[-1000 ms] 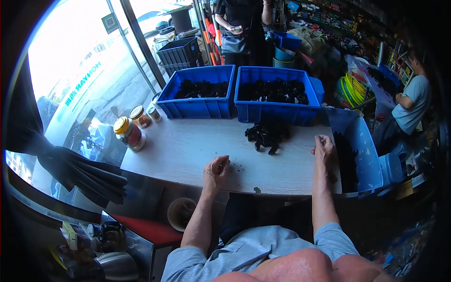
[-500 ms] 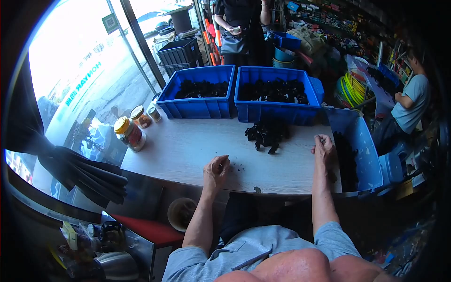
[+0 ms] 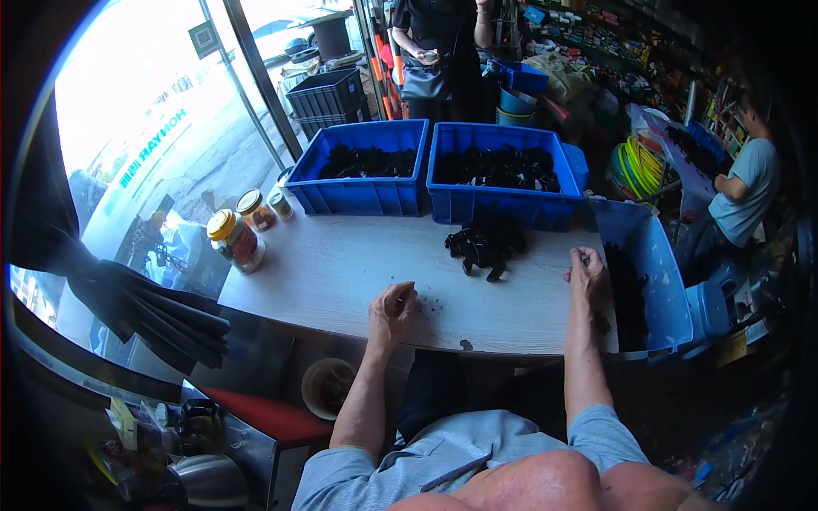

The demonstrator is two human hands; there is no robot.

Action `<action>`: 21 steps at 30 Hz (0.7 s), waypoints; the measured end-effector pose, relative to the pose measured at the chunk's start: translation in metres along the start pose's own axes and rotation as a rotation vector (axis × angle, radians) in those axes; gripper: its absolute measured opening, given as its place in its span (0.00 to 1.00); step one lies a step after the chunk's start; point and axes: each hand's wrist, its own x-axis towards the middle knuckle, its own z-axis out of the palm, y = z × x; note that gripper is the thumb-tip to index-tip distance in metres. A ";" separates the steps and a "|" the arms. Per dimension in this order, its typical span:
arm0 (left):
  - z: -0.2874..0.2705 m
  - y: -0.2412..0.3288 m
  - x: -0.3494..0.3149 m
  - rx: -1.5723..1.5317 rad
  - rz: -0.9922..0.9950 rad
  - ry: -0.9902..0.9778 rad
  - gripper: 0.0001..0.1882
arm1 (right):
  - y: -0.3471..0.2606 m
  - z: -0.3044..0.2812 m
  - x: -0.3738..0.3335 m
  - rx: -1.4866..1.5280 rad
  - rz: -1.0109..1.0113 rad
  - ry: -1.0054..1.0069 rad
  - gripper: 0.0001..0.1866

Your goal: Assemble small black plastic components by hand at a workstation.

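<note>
My left hand (image 3: 393, 312) rests at the near edge of the pale wood-look table (image 3: 341, 281), fingers curled in; whether anything is inside cannot be made out. Small dark bits (image 3: 433, 305) lie scattered just right of it. Toward the table's right edge, my right hand (image 3: 586, 272) is also closed, with the inside of its grip hidden. Between the hands and farther back sits a heap of small black parts (image 3: 484, 245), apart from both hands. Their exact kind is too dark to tell.
Two blue bins (image 3: 358, 194) (image 3: 503, 203) of black parts line the table's back. A lighter blue tub (image 3: 667, 285) stands at the right. Jars (image 3: 234, 241) stand by the window. One person (image 3: 434, 51) stands opposite, another (image 3: 745, 187) at far right. A bucket (image 3: 328, 387) is below left.
The view has shifted very slightly. Both hands and the black heap keep their places.
</note>
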 end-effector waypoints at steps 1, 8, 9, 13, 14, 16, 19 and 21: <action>0.000 0.001 0.001 0.001 -0.009 -0.001 0.08 | 0.001 -0.001 0.001 -0.009 -0.001 -0.011 0.15; -0.001 0.003 0.001 -0.011 -0.051 -0.018 0.08 | 0.012 0.002 0.006 0.050 -0.042 0.028 0.12; -0.001 0.003 0.000 -0.006 -0.055 -0.017 0.08 | 0.010 0.003 0.005 0.049 -0.022 0.025 0.12; 0.000 0.000 0.000 -0.009 -0.057 -0.007 0.09 | 0.006 0.002 0.003 0.056 -0.019 0.016 0.13; 0.000 -0.001 0.000 -0.011 -0.056 -0.007 0.09 | 0.006 0.001 0.003 0.056 -0.019 0.017 0.13; 0.001 -0.004 -0.001 -0.008 -0.012 0.003 0.09 | 0.004 0.002 0.000 0.071 -0.007 0.034 0.14; 0.000 -0.003 -0.001 -0.014 -0.035 -0.001 0.09 | 0.001 0.002 -0.001 0.071 -0.008 0.028 0.15; 0.000 -0.001 -0.001 -0.018 -0.052 -0.007 0.09 | 0.001 0.001 -0.002 0.063 -0.010 0.033 0.16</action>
